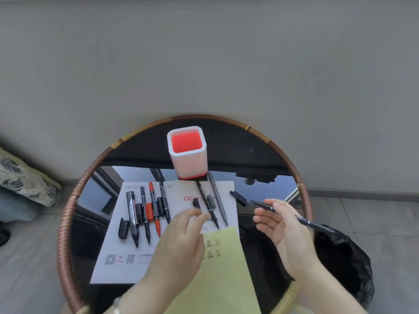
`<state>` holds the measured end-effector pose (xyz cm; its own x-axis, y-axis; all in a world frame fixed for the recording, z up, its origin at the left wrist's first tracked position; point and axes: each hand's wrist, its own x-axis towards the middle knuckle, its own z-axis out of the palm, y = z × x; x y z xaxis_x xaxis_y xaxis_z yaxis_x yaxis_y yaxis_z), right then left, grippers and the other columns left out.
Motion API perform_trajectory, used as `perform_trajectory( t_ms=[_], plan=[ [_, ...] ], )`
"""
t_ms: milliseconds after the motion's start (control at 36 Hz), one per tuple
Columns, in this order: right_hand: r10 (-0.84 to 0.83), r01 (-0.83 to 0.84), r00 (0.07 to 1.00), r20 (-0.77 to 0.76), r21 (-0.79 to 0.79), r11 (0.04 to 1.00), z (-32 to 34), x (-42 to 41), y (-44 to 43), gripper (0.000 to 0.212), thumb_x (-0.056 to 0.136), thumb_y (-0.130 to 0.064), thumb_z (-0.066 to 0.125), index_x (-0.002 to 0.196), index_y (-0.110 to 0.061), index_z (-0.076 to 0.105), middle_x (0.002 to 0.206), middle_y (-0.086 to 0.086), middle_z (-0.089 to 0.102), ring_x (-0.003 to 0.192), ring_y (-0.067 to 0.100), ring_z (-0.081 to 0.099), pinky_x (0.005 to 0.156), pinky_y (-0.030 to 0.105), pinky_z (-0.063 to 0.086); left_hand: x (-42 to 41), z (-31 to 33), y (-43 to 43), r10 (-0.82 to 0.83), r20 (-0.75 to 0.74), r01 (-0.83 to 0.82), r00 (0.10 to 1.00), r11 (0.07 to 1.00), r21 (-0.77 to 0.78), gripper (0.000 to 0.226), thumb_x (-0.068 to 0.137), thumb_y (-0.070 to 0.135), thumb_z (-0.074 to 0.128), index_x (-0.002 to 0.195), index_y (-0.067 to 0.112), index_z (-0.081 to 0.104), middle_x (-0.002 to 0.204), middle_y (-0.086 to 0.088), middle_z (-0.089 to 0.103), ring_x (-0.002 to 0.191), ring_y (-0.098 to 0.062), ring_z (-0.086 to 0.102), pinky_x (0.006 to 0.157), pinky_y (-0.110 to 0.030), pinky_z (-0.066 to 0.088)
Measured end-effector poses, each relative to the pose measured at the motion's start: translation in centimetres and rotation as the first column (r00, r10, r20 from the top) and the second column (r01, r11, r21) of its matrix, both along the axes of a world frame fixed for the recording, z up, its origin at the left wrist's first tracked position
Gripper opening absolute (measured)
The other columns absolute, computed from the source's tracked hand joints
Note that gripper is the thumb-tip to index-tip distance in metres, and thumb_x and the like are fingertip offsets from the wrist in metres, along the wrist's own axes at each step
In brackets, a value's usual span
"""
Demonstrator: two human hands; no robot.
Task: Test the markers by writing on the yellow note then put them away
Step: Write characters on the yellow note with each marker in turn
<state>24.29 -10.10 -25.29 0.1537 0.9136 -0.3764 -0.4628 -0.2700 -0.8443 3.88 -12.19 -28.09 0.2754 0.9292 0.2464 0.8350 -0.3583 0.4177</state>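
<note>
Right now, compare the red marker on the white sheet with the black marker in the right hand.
The red marker has a red body; the black marker is dark. The red marker lies flat on the white sheet, tip toward the person; the black marker is held up in the right hand, tip pointing left and away. Both are uncapped.

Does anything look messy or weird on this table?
A bit. One black cap lies alone on the glass, off the white paper, perhaps from the black marker in the right hand. The other markers lie uncapped; the pen holder is empty.
</note>
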Motion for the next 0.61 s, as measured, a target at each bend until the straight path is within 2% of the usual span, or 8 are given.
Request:
perform_trajectory(
  t_ms=[56,111,167,250,333,389,472,611],
  plan=[
    [0.015,-0.015,0.999,0.035,-0.002,1.0,-0.3,-0.7,-0.6,0.022,0.093,-0.01,0.043,0.081,-0.008,0.061,0.06,0.004,0.068,0.057,0.015,0.065,0.054,0.022,0.054,-1.7,-1.8,-2.3,-0.007,-0.011,0.007,1.0,1.0,-0.011,0.045,0.069,0.002,0.071,0.111,0.013,0.056,0.11,-0.005,0.061,0.102,-0.013,0.05,0.082,-0.025,0.047],
    [0.031,-0.03,0.995,0.092,-0.004,1.0,-0.7,-1.6,-1.2,0.022,0.093,-0.012,0.046,0.078,-0.009,0.062,0.057,0.003,0.065,0.058,0.016,0.063,0.055,0.023,0.053,-2.7,-3.1,-4.2,-0.01,-0.041,0.011,0.999,1.0,0.014,0.033,0.075,0.012,0.058,0.107,0.015,0.054,0.108,-0.007,0.061,0.1,-0.016,0.05,0.079,-0.03,0.051],
    [0.045,-0.045,0.988,0.148,-0.006,0.999,-1.1,-2.5,-1.8,0.022,0.093,-0.012,0.046,0.078,-0.009,0.061,0.055,0.002,0.063,0.057,0.016,0.061,0.057,0.026,0.05,-3.3,-4.0,-5.5,0.005,-0.028,-0.004,1.0,0.999,0.034,0.031,0.074,0.023,0.05,0.104,0.016,0.053,0.107,-0.011,0.063,0.101,-0.019,0.05,0.083,-0.033,0.049],
    [0.061,-0.064,0.968,0.243,0.005,0.998,-1.6,-3.8,-2.7,0.022,0.094,-0.011,0.045,0.078,-0.009,0.06,0.057,0.002,0.062,0.058,0.016,0.059,0.057,0.026,0.048,-3.6,-4.6,-6.8,0.041,-0.032,-0.039,0.999,0.998,0.056,0.033,0.073,0.031,0.051,0.102,0.016,0.053,0.109,-0.014,0.063,0.106,-0.023,0.048,0.091,-0.037,0.046],
    [0.081,-0.1,0.94,0.332,0.039,0.994,-1.9,-5.2,-3.8,0.017,0.093,-0.014,0.048,0.081,-0.01,0.06,0.06,0.002,0.064,0.06,0.015,0.062,0.053,0.023,0.049,-4.1,-5.2,-7.8,0.06,-0.076,-0.056,0.995,0.997,0.051,0.031,0.074,0.034,0.05,0.094,0.014,0.063,0.111,-0.013,0.064,0.111,-0.024,0.047,0.093,-0.039,0.047],
    [0.1,-0.129,0.927,0.362,0.057,0.99,-2.1,-6.2,-4.4,0.015,0.092,-0.014,0.049,0.083,-0.01,0.061,0.062,0.002,0.066,0.06,0.014,0.064,0.053,0.021,0.052,-4.4,-5.4,-8.1,0.075,-0.089,-0.071,0.993,0.996,0.052,0.033,0.077,0.036,0.05,0.09,0.013,0.069,0.112,-0.012,0.065,0.113,-0.024,0.049,0.094,-0.038,0.041],
    [0.131,-0.175,0.912,0.39,0.078,0.981,-2.4,-8.1,-5.2,0.013,0.09,-0.015,0.053,0.083,-0.009,0.061,0.065,0.0,0.068,0.062,0.012,0.065,0.057,0.021,0.054,-4.7,-5.4,-8.4,0.075,-0.096,-0.072,0.993,0.997,0.032,0.036,0.08,0.038,0.048,0.093,0.014,0.072,0.115,-0.011,0.065,0.113,-0.025,0.056,0.096,-0.038,0.039],
    [0.16,-0.212,0.895,0.417,0.082,0.974,-3.3,-11.2,-6.0,0.016,0.089,-0.016,0.056,0.076,-0.01,0.062,0.059,-0.001,0.066,0.06,0.01,0.063,0.058,0.02,0.053,-5.4,-5.5,-8.9,0.088,-0.073,-0.091,0.993,0.995,-0.031,0.037,0.081,0.039,0.049,0.103,0.02,0.071,0.122,-0.015,0.06,0.117,-0.023,0.044,0.099,-0.043,0.04]
  ],
)
